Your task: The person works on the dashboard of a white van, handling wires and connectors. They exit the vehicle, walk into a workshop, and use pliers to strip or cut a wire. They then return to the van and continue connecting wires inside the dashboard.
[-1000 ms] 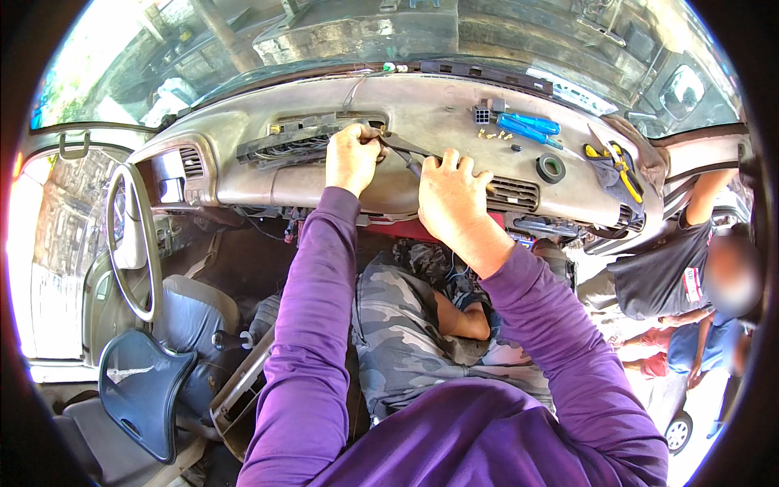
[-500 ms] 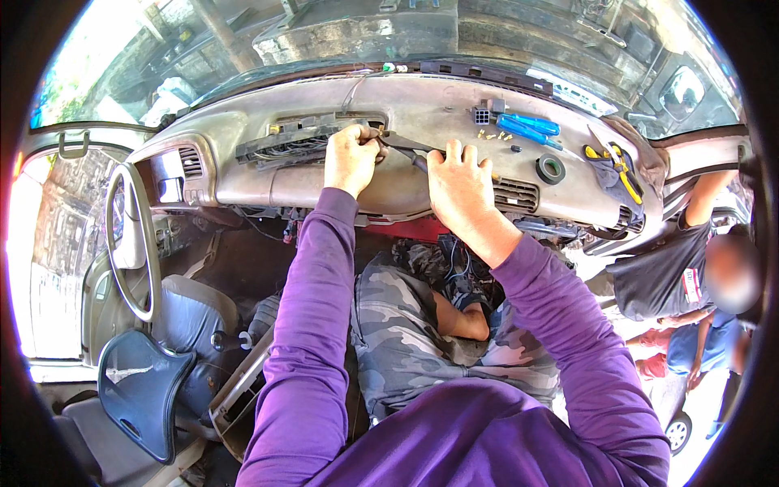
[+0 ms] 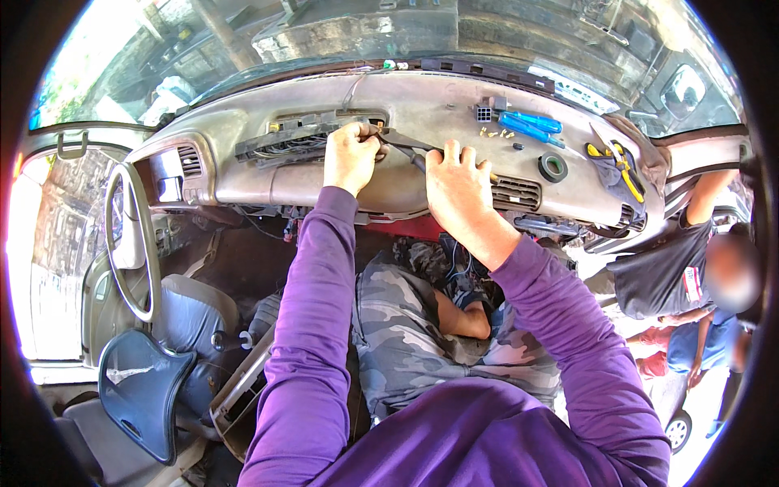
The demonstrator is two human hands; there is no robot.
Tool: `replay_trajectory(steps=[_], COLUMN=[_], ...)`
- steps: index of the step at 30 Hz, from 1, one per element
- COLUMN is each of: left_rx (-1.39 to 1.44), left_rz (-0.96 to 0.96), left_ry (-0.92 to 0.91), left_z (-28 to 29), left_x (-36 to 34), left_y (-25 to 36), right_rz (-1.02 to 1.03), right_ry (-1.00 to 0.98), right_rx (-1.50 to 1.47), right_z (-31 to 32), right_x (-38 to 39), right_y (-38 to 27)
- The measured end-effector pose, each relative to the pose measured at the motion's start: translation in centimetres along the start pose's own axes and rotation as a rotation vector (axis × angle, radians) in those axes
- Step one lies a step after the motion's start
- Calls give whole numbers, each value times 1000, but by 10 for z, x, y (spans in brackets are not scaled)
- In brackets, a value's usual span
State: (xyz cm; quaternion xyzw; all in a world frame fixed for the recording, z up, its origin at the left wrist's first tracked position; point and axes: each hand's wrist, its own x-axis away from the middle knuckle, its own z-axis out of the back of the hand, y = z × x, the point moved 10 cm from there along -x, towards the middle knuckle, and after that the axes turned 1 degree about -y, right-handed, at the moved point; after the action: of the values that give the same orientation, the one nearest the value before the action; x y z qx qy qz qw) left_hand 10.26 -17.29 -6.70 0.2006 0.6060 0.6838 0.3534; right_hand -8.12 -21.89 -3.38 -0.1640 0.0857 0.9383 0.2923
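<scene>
Over the top of the car dashboard (image 3: pixel 284 183), my left hand (image 3: pixel 350 160) is closed, thumb and fingers pinched on something too small to make out. My right hand (image 3: pixel 459 185) grips the handles of dark pliers (image 3: pixel 404 142). Their jaws reach left to the tips of my left fingers, meeting what is pinched there. A long black plastic strip filled with wires (image 3: pixel 280 144) lies beside my left hand, over an opening in the dash.
Right of my hands lie blue-handled tools (image 3: pixel 529 123), a dark connector block (image 3: pixel 484 114), small brass-coloured pieces, a black tape roll (image 3: pixel 553 168) and yellow-black pliers (image 3: pixel 621 170). A steering wheel (image 3: pixel 152 243) stands at left. People (image 3: pixel 661 276) are outside at right.
My right hand and the pliers have shifted very slightly left. My left hand keeps its pinch in nearly the same place.
</scene>
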Motion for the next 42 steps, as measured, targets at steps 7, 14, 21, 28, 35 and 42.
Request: replay_trajectory(steps=[7, 14, 21, 28, 35, 42], left_rx=[26, 25, 23, -22, -13, -16], left_rz=[17, 12, 18, 8, 14, 7], left_ry=[-9, -8, -7, -4, -5, 4], left_z=[0, -1, -1, -1, -2, 1], left_x=[-1, -2, -2, -2, -3, -2], left_y=[0, -2, -3, 0, -2, 0], right_rz=[14, -1, 7, -3, 0, 69], right_ry=[-23, -52, -45, -28, 0, -93], right_rx=[-9, 21, 26, 44, 39, -45], right_z=[-3, -1, -10, -4, -8, -9], right_x=[-4, -3, -5, -3, -3, -11], right_y=[4, 3, 6, 2, 3, 9])
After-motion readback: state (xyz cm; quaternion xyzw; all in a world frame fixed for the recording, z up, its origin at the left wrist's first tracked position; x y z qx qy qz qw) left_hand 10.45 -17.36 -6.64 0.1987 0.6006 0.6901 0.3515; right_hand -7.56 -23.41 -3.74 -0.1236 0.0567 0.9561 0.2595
